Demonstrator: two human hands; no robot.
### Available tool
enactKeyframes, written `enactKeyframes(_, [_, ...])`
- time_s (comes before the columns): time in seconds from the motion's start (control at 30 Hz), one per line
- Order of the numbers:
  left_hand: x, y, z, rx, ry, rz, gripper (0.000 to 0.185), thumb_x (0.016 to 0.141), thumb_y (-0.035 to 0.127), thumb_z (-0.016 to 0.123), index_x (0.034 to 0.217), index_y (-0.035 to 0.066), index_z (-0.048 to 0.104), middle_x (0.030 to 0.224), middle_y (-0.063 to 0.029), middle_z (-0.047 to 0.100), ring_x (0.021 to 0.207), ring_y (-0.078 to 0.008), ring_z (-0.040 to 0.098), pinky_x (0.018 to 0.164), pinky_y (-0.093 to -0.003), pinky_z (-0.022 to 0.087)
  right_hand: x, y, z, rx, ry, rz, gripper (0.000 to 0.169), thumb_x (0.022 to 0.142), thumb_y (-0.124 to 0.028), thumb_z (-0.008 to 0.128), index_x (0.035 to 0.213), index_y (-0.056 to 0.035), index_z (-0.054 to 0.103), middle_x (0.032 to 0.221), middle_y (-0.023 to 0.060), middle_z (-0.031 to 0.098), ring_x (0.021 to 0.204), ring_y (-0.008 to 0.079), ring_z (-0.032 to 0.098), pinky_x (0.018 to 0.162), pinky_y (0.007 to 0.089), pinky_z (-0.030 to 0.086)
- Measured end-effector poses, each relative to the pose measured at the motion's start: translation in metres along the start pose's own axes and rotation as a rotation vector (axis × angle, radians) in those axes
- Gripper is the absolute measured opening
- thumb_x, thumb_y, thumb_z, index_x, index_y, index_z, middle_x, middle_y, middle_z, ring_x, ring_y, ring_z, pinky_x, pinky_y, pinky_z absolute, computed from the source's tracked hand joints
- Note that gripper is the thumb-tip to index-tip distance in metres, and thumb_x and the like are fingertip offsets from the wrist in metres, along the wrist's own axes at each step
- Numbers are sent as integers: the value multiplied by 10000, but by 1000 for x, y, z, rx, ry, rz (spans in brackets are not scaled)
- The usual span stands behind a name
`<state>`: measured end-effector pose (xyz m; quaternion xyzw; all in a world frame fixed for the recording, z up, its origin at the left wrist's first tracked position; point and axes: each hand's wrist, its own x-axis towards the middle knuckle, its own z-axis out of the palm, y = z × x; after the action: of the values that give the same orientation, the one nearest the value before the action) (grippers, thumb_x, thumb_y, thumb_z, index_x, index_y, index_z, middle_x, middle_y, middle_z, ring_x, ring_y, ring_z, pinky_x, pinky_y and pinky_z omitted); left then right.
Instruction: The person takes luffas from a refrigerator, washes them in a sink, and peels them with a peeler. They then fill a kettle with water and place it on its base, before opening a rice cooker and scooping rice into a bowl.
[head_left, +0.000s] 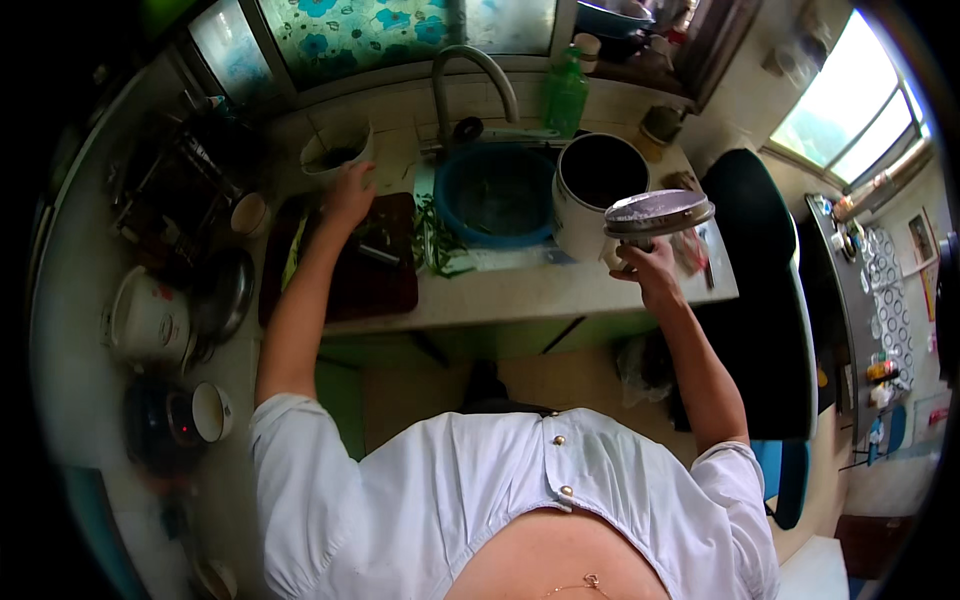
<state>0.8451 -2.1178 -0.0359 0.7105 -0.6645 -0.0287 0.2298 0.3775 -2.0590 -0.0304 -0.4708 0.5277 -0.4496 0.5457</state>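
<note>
My left hand (351, 193) is at the near edge of a white container (309, 159) with dark contents, above the back of a dark cutting board (375, 296); whether it grips anything is unclear. My right hand (646, 268) holds a round, pale-topped lid (660, 211) from below, in front of a tall white bucket (576, 225) with a dark interior. On the board lie chopped greens and a knife (379, 256). Long green leaves (439, 244) spread between the board and a blue basin (491, 238), which sits in the sink under a curved metal faucet (480, 54).
A green bottle (565, 97) and a jar (660, 129) stand behind the bucket. To the left are a rice cooker (150, 319), a dark pan lid (229, 294), a white bowl (212, 412) and a cluttered stove area. A tall dark appliance or panel (757, 300) borders the counter's right end.
</note>
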Motion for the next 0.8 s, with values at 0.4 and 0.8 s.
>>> enactKeyframes(0.4, [201,1,143,8,-69,-30,379,932,162,371,1295,107,464,1405,-75,359,1272,-274,351,1056,-398,276,132,1,81,-65,-43,185,279,720,-93,626,988,-31,580,869,33,604,767,135,583,638,284,518])
enactKeyframes(0.8, [184,-60,162,559,-151,160,515,817,-4,504,1308,127,420,1448,-20,269,1349,-229,221,1075,-524,183,153,-27,99,42,-239,399,296,733,-44,610,1027,-42,573,940,50,587,844,175,590,685,404,569])
